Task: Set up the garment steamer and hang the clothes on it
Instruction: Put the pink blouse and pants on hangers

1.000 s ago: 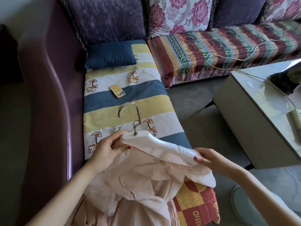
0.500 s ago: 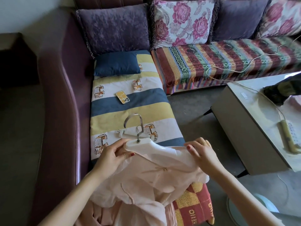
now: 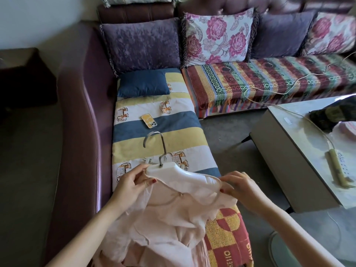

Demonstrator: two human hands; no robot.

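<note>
A pale pink garment [image 3: 169,214] lies bunched on the sofa seat in front of me. A white plastic hanger [image 3: 173,171] with a metal hook [image 3: 154,143] sits inside its neckline. My left hand [image 3: 131,184] pinches the collar at the hanger's left end. My right hand [image 3: 237,185] pinches the collar trim at the hanger's right end, which the fabric now covers. Part of a round pale base [image 3: 277,247], perhaps the steamer's, shows on the floor at the lower right.
A phone [image 3: 149,121] lies on the striped seat cover [image 3: 154,137]. A second hanger [image 3: 148,160] lies behind the held one. A low table [image 3: 285,151] on the right carries a power strip [image 3: 337,166] and its cord. Cushions line the purple sofa's back.
The right hand has pulled the collar over the hanger's right end, which was bare a second ago. The view has tilted up, showing more of the sofa back.
</note>
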